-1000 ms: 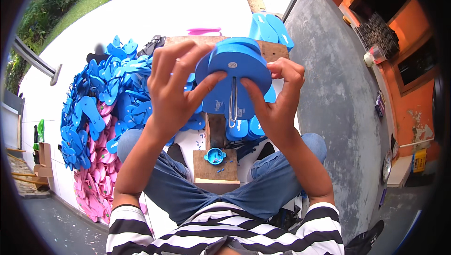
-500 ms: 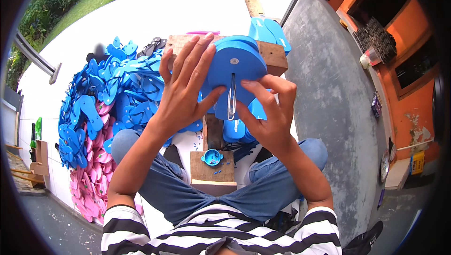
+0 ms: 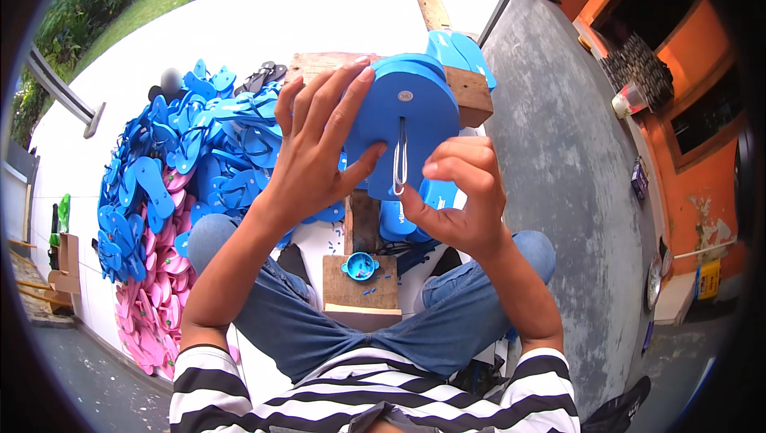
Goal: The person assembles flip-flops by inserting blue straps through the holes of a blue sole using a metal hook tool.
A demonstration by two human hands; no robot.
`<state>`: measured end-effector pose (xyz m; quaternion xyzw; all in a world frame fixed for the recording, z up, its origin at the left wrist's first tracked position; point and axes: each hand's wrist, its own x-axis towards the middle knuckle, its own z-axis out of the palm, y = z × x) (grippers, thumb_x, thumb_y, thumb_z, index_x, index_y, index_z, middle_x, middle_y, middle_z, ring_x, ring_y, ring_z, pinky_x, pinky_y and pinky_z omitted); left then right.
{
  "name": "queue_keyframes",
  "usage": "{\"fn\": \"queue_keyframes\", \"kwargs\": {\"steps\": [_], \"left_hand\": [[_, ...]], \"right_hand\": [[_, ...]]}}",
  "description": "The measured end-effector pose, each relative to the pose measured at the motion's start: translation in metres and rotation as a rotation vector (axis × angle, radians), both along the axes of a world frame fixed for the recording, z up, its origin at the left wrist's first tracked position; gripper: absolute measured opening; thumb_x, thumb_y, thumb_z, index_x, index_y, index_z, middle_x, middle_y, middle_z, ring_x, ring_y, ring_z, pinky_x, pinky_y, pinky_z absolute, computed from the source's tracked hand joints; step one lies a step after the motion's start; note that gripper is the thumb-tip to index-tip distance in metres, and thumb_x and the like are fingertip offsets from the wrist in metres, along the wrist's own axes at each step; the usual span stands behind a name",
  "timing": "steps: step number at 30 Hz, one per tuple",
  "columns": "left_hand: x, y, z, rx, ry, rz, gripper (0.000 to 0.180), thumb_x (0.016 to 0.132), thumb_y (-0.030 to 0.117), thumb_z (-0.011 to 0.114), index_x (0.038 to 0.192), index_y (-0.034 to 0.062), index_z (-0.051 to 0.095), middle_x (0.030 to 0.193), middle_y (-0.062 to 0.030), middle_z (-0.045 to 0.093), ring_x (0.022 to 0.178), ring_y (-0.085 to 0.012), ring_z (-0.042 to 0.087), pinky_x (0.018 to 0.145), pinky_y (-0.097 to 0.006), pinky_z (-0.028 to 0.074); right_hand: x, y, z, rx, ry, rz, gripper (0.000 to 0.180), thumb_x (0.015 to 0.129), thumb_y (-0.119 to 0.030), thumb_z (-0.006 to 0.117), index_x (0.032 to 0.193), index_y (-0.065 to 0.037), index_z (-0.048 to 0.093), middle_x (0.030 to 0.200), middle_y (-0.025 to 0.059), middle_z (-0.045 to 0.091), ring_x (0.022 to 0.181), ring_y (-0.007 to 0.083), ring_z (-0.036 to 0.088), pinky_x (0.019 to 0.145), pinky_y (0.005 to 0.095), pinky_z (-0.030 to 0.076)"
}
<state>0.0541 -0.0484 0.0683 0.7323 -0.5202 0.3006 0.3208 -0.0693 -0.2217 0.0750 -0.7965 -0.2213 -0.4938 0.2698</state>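
Note:
In front of me are blue flip-flop soles [image 3: 407, 78], at least two stacked. A small round pale sticker is near the top one's rounded end. My left hand [image 3: 319, 134] grips their left side, thumb on the face and fingers along the edge. A narrow silvery wire loop [image 3: 400, 166], resembling a long paper clip, lies lengthwise down the middle of the sole. At its lower end is the thumb tip of my right hand [image 3: 467, 189]. The other right fingers are curled, with the index finger apart from the thumb and off the sole. What lies behind the soles is hidden.
Blue flip-flops [image 3: 191, 130] and pink ones [image 3: 155, 297] are heaped at left. A wooden block [image 3: 471, 98] stands behind the soles, with light-blue soles [image 3: 459, 54] beyond it. Between my legs, a small blue bowl [image 3: 361, 266] with tiny pieces sits on a board [image 3: 339, 293].
My right index finger has come off the sole's face, moving down and right, while the thumb stays by the loop's lower end. The soles have shifted slightly right.

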Motion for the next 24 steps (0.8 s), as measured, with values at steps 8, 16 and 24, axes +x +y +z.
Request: {"fn": "queue_keyframes", "kwargs": {"steps": [8, 16, 24], "left_hand": [[-0.012, 0.01, -0.005, -0.173, -0.039, -0.093, 0.062, 0.073, 0.024, 0.081, 0.128, 0.0121, 0.053, 0.128, -0.0091, 0.055, 0.118, -0.0267, 0.047, 0.101, -0.048, 0.025], [-0.012, 0.019, -0.008, -0.049, 0.032, -0.142, 0.028, 0.073, 0.003, 0.074, 0.1, 0.0065, 0.066, 0.101, -0.0087, 0.065, 0.083, -0.0274, 0.061, 0.076, -0.035, 0.049], [-0.027, 0.016, -0.045, -0.322, 0.366, -0.008, 0.057, 0.084, 0.012, 0.074, 0.132, 0.008, 0.042, 0.135, -0.0187, 0.041, 0.118, -0.0281, 0.044, 0.092, -0.038, 0.041]], "right_hand": [[-0.004, 0.005, -0.01, -0.054, 0.06, -0.023, 0.044, 0.074, -0.007, 0.083, 0.111, -0.009, 0.059, 0.1, 0.0078, 0.058, 0.084, 0.0219, 0.059, 0.068, 0.0334, 0.049], [-0.016, 0.001, -0.015, 0.032, 0.254, -0.066, 0.022, 0.076, -0.005, 0.078, 0.094, -0.006, 0.064, 0.089, 0.0065, 0.063, 0.073, 0.0232, 0.065, 0.058, 0.0336, 0.051], [-0.02, 0.006, -0.049, 0.346, 0.421, -0.217, 0.032, 0.086, -0.015, 0.073, 0.106, -0.001, 0.052, 0.093, 0.0116, 0.056, 0.084, 0.0234, 0.058, 0.064, 0.0335, 0.049]]}}
